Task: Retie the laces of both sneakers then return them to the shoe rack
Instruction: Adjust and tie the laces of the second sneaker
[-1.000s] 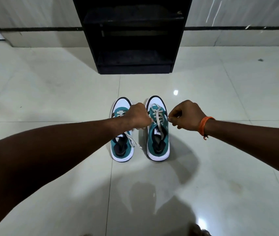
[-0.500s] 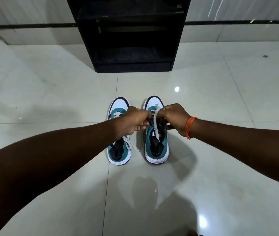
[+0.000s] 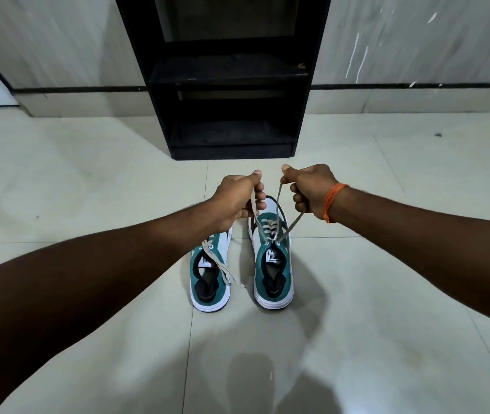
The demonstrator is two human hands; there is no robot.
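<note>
1. The left hand [image 3: 236,201] is raised above the toe of the right sneaker [image 3: 272,264], its fingers [image 3: 257,201] curled shut and its thumb pressed down on one end of the lace [image 3: 255,211].
2. The right hand [image 3: 312,188] is held up at about the same height, just across a narrow gap from the left hand. Its thumb and forefinger are pinched together on the other lace end [image 3: 279,189], and the remaining fingers are folded into the palm.
3. From both sets of fingertips the two lace ends run down and inward, drawn taut, and meet at the upper eyelets of the right sneaker, forming a V (the crossed rows of lacing lie lower on the tongue, below and between the hands).
4. The right sneaker stands on the floor [image 3: 387,324] directly beneath the gap between the hands, teal with a white toe and white sole, toe pointing away from the person.
5. The left sneaker [image 3: 210,279] stands beside it, below the left wrist and partly covered by the forearm; its loose lace [image 3: 222,270] trails over the collar toward the floor, untouched by either hand.
6. Beyond the fingertips stands the black shoe rack [image 3: 228,76], against the wall.
7. An orange thread band [image 3: 331,201] circles the right wrist.
</note>
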